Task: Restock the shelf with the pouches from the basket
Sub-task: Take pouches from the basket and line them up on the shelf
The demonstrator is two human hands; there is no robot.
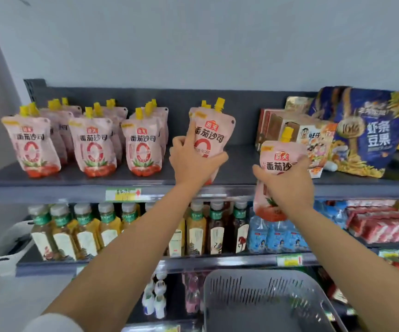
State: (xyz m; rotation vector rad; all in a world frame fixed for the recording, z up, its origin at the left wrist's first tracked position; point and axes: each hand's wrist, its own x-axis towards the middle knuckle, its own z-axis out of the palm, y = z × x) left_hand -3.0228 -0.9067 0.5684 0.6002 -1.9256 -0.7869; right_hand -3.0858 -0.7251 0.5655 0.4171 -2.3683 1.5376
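Shelf of dark grey metal (240, 161): left hand (193, 161) grips 1 pink yellow-capped pouch (211, 135) upright on it; right hand (287, 185) clasps another pouch (280, 159) at its front edge.

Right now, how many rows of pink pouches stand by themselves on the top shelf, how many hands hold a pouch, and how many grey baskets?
Pouch rows standing untouched on the shelf: 3
Hands each gripping a pouch: 2, left hand and right hand
Grey basket: 1
Total: 6
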